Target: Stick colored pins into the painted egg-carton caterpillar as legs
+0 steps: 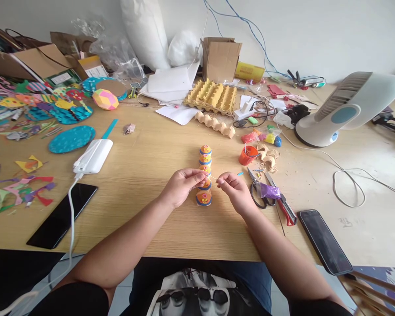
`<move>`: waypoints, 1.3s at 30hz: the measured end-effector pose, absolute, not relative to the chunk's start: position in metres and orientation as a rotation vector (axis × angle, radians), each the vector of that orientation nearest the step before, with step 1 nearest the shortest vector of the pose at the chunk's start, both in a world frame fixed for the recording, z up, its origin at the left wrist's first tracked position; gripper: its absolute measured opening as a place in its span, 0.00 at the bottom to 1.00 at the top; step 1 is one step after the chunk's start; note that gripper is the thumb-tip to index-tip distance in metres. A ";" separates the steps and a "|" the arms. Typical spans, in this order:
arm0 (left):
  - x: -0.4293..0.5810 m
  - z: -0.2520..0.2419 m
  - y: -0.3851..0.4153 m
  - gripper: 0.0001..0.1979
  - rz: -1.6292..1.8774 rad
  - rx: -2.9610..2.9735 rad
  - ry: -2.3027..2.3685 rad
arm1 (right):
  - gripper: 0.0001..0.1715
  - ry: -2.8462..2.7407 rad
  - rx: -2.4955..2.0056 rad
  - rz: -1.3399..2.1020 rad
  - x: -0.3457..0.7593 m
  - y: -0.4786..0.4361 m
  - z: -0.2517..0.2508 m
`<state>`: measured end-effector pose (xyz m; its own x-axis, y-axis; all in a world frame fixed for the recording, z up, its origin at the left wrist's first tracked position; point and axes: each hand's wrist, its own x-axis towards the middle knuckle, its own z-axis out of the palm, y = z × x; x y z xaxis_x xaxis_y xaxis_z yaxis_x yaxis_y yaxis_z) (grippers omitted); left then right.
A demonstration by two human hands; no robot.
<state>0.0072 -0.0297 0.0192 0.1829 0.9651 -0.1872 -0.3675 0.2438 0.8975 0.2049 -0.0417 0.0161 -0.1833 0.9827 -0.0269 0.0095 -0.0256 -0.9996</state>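
A row of small orange egg-carton cups [205, 159] with blue rims and painted faces lies in a line on the wooden table [151, 219]. My left hand [181, 185] is pinched closed beside the cups near the row's front end. My right hand [234, 189] is also pinched closed, just right of the row. A thin pale thread or wire [213, 177] stretches between the two hands. The frontmost cup [204, 198] sits just below and between the hands.
Scissors [258, 188] and a red utility knife [285, 210] lie right of my hands, a small orange cup [247, 155] behind them. Phones [62, 215] [324, 240] lie at both sides. A white power bank [94, 156], egg trays [212, 96], a fan [345, 107] and paper scraps [23, 188] crowd the table.
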 end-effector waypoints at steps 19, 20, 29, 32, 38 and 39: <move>0.007 0.023 -0.036 0.14 1.238 1.294 1.137 | 0.27 -1.394 -1.166 1.333 0.203 -0.044 0.017; 0.007 0.026 -0.037 0.13 1.254 1.360 1.159 | 0.27 -1.395 -1.160 1.336 0.202 -0.044 0.017; 0.007 0.032 -0.041 0.17 1.272 1.365 1.130 | 0.25 -1.318 -1.161 1.392 0.204 -0.044 0.016; 0.006 0.028 -0.039 0.19 1.236 1.245 1.084 | 0.23 -1.259 -1.152 1.427 0.205 -0.043 0.014; 0.007 0.026 -0.037 0.16 1.183 1.245 1.079 | 0.23 -1.268 -1.135 1.455 0.205 -0.042 0.014; 0.007 0.026 -0.037 0.16 1.186 1.244 1.085 | 0.23 -1.274 -1.136 1.457 0.205 -0.042 0.014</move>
